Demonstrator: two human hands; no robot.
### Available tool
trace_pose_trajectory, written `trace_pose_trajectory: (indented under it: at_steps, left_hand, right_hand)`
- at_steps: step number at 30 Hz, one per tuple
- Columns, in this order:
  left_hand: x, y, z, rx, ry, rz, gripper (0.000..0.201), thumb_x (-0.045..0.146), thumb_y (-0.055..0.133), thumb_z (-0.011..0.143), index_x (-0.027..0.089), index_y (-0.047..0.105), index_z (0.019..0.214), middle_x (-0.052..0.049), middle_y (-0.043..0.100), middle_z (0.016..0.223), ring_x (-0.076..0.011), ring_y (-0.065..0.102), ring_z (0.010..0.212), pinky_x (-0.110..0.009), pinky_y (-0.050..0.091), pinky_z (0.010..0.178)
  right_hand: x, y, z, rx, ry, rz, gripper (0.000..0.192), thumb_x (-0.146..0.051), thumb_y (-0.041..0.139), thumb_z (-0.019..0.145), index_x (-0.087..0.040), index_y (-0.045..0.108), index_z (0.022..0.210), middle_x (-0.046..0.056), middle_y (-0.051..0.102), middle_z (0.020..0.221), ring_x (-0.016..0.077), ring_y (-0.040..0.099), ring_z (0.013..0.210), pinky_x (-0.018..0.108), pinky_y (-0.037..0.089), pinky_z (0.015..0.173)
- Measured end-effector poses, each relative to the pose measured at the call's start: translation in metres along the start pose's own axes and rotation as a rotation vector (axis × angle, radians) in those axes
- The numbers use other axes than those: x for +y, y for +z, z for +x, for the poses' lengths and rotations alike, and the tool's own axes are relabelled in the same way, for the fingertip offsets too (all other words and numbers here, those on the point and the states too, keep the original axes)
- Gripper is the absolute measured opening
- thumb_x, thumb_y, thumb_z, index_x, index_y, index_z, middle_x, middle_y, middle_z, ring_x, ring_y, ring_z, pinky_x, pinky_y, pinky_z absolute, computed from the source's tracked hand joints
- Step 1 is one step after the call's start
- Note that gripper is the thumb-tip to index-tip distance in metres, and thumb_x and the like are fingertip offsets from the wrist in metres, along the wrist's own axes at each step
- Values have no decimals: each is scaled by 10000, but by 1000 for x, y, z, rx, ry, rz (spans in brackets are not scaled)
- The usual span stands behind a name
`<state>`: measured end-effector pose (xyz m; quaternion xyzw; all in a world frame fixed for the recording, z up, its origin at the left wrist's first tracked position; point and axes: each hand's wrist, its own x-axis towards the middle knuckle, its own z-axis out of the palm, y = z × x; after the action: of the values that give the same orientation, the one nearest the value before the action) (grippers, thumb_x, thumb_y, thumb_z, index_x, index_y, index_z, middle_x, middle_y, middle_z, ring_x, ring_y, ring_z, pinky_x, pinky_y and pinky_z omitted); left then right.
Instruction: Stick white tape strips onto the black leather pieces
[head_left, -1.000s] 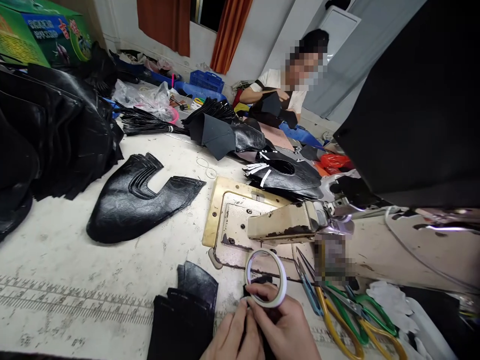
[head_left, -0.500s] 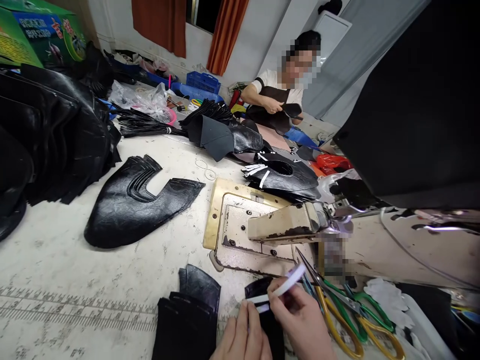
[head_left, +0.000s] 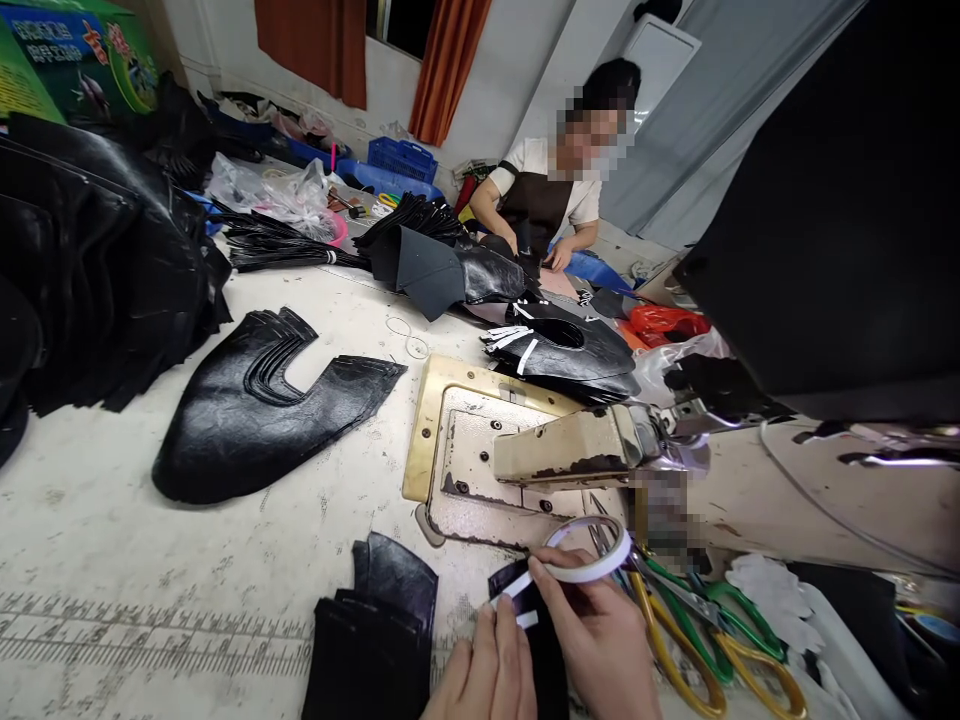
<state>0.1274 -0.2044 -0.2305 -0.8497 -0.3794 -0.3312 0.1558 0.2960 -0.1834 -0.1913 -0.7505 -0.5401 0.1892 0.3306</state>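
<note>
My right hand [head_left: 604, 640] pinches a roll of narrow white tape [head_left: 592, 574], its ring tilted above the fingers. A short strip of tape runs from the roll to my left hand [head_left: 487, 675], whose closed fingertips hold the strip's end low over a black leather-like piece [head_left: 547, 660]. Just below the strip, another bit of white tape [head_left: 527, 620] shows on that piece. My hands hide much of the piece. Left of them lies a small stack of similar black pieces [head_left: 375, 650].
Beyond my hands stands a sewing machine arm [head_left: 562, 445]. Yellow-handled scissors [head_left: 667, 635] and green-handled scissors [head_left: 757, 620] lie at right. Stacked curved black pieces [head_left: 225, 430] sit at left, a larger pile [head_left: 97, 270] behind. Across the table, a person [head_left: 547, 195] handles dark material.
The tape roll has turned in my right hand, so its full ring now shows. My left hand has stayed nearly in place. The person across has lowered their hands to the table.
</note>
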Motion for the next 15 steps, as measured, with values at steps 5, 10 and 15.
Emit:
trace_pose_trajectory:
  at_steps: [5,10,15]
  left_hand:
    - [5,6,6,-55,-3,18,219,290,600,941,154,696,1084,-30,739,1056,-190,588,936,-311,393,720]
    - [9,11,7,-32,-61,11,198,282,632,931,186,734,1072,9,733,1107,-182,544,927,-320,351,651]
    - [9,16,6,-29,-55,-12,184,310,689,905,225,749,1056,21,735,1152,-189,525,904,-326,336,652]
  right_hand:
    - [-3,-3,2,2,-29,-23,266,-461,696,804,-213,784,843,101,788,875,272,749,842,365,609,772]
    - [-8,-12,9,-16,-81,-127,276,-472,680,796,-228,797,849,106,793,874,294,762,844,377,622,746]
    - [-7,-15,11,-39,-57,-136,312,-518,676,789,-231,795,791,104,796,850,299,766,814,374,625,737]
